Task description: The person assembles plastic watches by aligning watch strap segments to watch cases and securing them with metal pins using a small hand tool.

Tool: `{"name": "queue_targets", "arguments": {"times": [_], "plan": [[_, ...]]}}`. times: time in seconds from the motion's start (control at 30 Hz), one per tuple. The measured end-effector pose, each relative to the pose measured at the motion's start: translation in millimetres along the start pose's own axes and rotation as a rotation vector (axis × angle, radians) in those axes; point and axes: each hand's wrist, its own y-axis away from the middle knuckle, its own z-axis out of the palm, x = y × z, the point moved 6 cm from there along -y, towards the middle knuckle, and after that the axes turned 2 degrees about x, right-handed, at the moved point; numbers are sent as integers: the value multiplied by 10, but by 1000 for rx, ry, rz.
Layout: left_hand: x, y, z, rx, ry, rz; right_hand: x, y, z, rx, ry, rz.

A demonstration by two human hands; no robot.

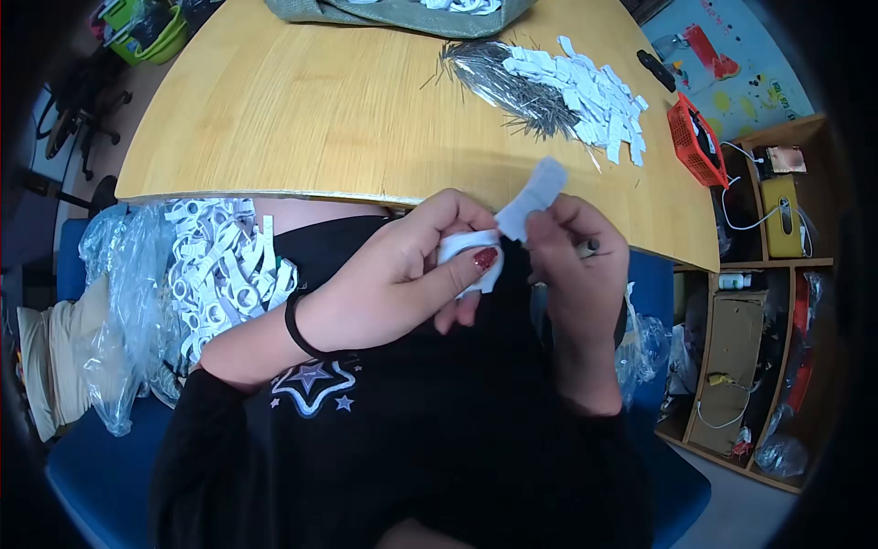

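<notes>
My left hand [393, 274], with a black band at the wrist, is closed around a white looped strip [471, 256]; its thumb presses on the front of the loop. Just to the right, my right hand [576, 242] pinches a small white rectangular piece [533, 197] that points up toward the table. The two white things are close together; whether they are joined is hard to tell. Both hands are above my lap, in front of the table edge. Fingers of my right hand partly hide one another.
On the wooden table [302, 110] lie a pile of thin dark metal pieces [521, 91] and white strips [599, 101], behind them a green bag [393, 16]. White looped pieces [219, 265] lie at my left. A red basket [692, 142] and shelves [773, 265] stand right.
</notes>
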Motion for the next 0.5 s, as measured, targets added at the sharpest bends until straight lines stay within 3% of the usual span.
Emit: {"name": "queue_targets", "arguments": {"times": [0.13,0.23,0.43,0.5], "plan": [[-36,-27,-55,6,92,5,-63,-4,-15,61,133,-114],[-29,-25,-76,27,-94,129,-85,11,14,37,160,-171],[57,20,-54,68,-352,108,-178,47,51,11,287,-328],[40,13,-69,76,-302,156,-190,59,54,-2,294,-339]]}}
